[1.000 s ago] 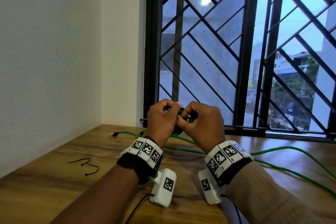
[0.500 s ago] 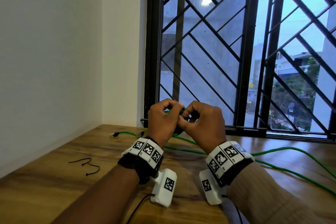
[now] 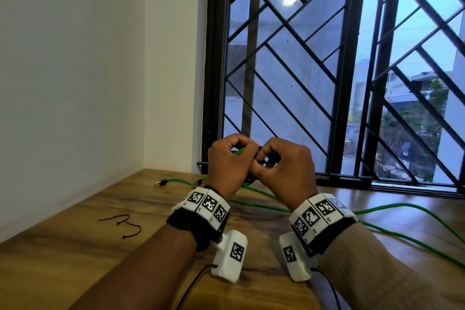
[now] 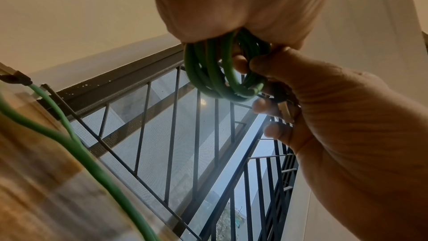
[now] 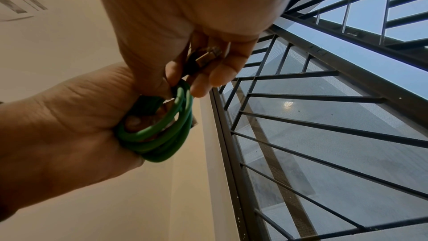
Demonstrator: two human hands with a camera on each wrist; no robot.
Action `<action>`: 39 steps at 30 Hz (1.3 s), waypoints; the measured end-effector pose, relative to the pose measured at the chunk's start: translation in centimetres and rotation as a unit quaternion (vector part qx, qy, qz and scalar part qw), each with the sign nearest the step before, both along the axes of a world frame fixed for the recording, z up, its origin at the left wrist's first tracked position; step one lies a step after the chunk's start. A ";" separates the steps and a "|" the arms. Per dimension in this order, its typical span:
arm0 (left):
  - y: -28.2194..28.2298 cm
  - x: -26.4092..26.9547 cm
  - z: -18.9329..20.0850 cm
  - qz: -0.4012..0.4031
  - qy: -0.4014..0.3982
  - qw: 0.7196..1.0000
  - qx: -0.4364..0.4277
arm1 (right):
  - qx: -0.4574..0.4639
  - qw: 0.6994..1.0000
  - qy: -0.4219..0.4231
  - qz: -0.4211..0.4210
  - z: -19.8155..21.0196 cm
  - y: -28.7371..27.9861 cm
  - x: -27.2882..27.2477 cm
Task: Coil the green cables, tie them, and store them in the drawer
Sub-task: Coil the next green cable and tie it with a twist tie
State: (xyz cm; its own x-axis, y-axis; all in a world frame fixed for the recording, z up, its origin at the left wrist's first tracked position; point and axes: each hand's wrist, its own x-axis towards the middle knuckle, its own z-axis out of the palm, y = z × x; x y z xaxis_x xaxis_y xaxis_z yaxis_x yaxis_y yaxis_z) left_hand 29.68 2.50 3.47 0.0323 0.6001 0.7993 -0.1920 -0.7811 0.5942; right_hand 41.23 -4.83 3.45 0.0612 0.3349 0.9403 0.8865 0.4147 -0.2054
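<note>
Head view: at frame centre, above the wooden bench, the left hand and right hand both curl round a small coil of green cable, several loops thick. The right fingers also pinch its metal plug. The knuckles hide most of the coil; the drawer is out of frame.

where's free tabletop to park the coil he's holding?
Bare wood of the table runs along the left wall, broken only by the loose black ties. Another free patch is the near edge below the left hand. Right of the right hand it's crowded: uncoiled green cables cross the top; the coil would land on them.
</note>
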 end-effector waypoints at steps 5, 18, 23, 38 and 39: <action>0.0 -0.1 0.0 0.003 0.000 1.000 -0.001 | -0.002 1.000 0.001 0.011 -0.1 0.1 0.1; 0.0 -0.2 0.0 -0.012 0.000 1.000 0.007 | -0.008 1.000 0.008 0.024 0.0 0.0 0.1; 0.6 -0.3 -0.1 -0.050 0.010 0.999 -0.013 | -0.022 0.998 0.036 0.037 0.0 0.2 0.3; 1.3 0.0 -0.2 -0.010 -0.020 1.000 -0.003 | -0.023 0.996 0.046 0.079 0.0 1.0 1.6; 1.4 0.1 -0.3 -0.004 -0.022 1.000 -0.002 | -0.018 0.997 0.036 0.072 0.0 1.1 1.7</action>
State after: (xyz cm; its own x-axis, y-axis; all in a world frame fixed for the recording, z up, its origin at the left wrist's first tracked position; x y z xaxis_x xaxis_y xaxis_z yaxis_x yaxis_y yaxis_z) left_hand 29.73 3.95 3.21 0.0020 0.6032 0.7976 -0.2236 -0.7771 0.5883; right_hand 42.90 -3.71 3.44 0.0778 0.3780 0.9225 0.8003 0.5281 -0.2839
